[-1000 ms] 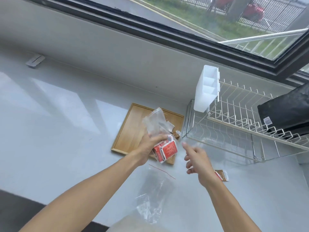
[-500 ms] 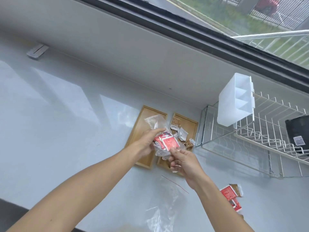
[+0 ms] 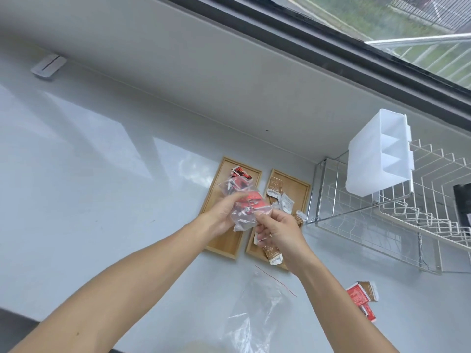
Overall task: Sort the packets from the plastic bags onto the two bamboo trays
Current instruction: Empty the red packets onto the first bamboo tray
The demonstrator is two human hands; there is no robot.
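Observation:
Two bamboo trays lie side by side on the grey counter. The left tray holds a red packet at its far end. The right tray holds several brown and white packets. Above the trays I hold a clear plastic bag with red packets inside. My left hand grips the bag from the left. My right hand pinches its right edge.
An empty clear bag with a red strip lies near the front edge. A few loose red and brown packets lie on the counter at right. A wire dish rack with a white plastic caddy stands to the right.
My right hand came in from the right and took hold of the bag beside my left hand. The view shifted, so both trays now show.

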